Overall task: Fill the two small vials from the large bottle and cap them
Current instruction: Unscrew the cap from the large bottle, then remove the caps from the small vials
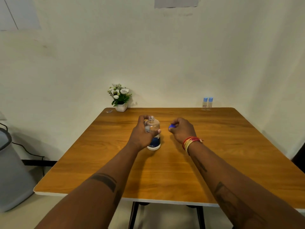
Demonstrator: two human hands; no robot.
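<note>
Item: we hold the uncapped, upright large bottle (153, 134) in our left hand (142, 133), right hand (181, 129) pinching what looks like its blue cap (171, 126); both capped vials (207, 104) stand upper right, nearer the right hand.

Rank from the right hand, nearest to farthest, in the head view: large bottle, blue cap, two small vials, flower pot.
1. blue cap: pinched in the right hand itself.
2. large bottle: just to its left, gripped by the left hand.
3. flower pot at the far left edge and two small vials at the far right edge: too close to call.
</note>
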